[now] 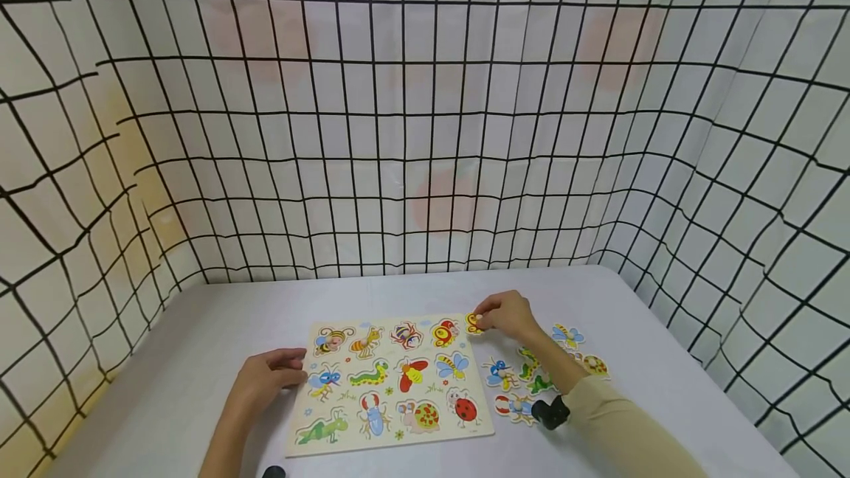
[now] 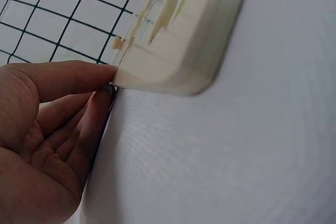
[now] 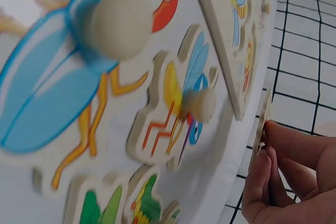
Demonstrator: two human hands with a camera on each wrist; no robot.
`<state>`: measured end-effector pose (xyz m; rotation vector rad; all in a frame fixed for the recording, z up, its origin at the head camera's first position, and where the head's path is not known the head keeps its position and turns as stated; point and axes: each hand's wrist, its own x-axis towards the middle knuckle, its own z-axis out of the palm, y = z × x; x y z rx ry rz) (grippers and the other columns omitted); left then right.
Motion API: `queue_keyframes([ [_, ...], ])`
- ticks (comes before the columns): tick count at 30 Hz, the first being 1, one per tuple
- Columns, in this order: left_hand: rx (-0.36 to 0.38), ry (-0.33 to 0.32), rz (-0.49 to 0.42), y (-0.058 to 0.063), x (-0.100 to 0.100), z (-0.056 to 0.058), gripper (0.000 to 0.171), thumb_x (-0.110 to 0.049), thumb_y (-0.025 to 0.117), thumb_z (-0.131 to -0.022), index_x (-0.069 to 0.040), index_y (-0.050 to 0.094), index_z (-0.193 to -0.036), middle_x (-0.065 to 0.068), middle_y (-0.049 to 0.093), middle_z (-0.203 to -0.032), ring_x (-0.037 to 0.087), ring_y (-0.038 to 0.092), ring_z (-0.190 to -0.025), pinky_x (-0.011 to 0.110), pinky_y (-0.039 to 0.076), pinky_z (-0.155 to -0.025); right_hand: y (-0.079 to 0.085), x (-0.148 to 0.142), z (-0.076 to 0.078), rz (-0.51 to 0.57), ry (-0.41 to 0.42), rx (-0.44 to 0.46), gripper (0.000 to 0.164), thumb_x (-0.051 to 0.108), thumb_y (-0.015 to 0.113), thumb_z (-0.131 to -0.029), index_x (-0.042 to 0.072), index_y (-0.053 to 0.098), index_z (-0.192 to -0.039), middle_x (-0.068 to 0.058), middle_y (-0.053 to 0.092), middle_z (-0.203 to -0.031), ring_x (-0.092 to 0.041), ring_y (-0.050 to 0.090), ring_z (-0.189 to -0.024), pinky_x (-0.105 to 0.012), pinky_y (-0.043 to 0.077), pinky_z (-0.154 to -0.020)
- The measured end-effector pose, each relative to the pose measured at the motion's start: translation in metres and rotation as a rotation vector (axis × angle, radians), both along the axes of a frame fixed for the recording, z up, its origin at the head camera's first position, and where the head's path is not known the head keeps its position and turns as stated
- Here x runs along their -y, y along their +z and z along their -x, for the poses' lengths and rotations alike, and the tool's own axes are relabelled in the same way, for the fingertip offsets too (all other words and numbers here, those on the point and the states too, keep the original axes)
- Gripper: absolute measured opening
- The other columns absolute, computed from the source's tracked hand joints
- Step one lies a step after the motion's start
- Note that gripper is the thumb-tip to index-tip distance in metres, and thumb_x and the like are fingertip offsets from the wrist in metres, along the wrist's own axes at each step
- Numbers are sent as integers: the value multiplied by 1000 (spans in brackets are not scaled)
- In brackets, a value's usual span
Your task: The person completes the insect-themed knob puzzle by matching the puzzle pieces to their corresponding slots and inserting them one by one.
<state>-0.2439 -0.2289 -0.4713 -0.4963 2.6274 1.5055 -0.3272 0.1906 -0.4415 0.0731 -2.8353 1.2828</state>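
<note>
A wooden puzzle board (image 1: 395, 448) printed with colourful insects lies flat on the table. At its left edge is my left hand (image 1: 265, 382); the left wrist view shows thumb and fingertips (image 2: 94, 77) touching the board's edge (image 2: 163, 80). My right hand (image 1: 508, 316) pinches a small yellow-and-red puzzle piece (image 1: 472, 324) just beyond the board's upper right corner. In the right wrist view that piece (image 3: 261, 124) is seen edge-on, so its picture is hidden. Loose knobbed pieces lie under the right forearm, among them a blue stag beetle (image 3: 47, 87) and a mosquito (image 3: 163, 119).
Right of the board, a dragonfly piece (image 1: 567, 336), a snail piece (image 1: 595, 366) and green pieces (image 1: 541, 383) are grouped on the white table (image 1: 199, 330). Black grid netting (image 1: 405, 116) over white walls encloses the back and sides.
</note>
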Motion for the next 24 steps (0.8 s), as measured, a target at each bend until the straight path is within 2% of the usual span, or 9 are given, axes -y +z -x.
queue_keyframes([
  [10,-6,3,3,-3,2,2,50,-13,80,-82,-6,68,-130,6,71,-102,20,63,-87,40,43,-82,-4,26,3,20,6,-38,12,7,83,-76,7,79,-87,-3,74,-82,-15,63,-70,-26,47,-62],
  [15,-4,5,-2,-3,2,2,51,-13,80,-82,-6,67,-130,6,71,-102,19,64,-86,39,43,-82,-7,39,4,-6,14,-50,11,8,84,-76,8,80,-86,-2,75,-83,-16,61,-75,-27,46,-64],
  [24,-12,3,3,-1,1,0,49,-12,81,-81,-7,69,-128,5,71,-100,18,64,-85,40,43,-82,-15,53,0,21,31,-45,9,7,84,-76,9,80,-84,-1,73,-82,-17,61,-80,-28,48,-68],
])
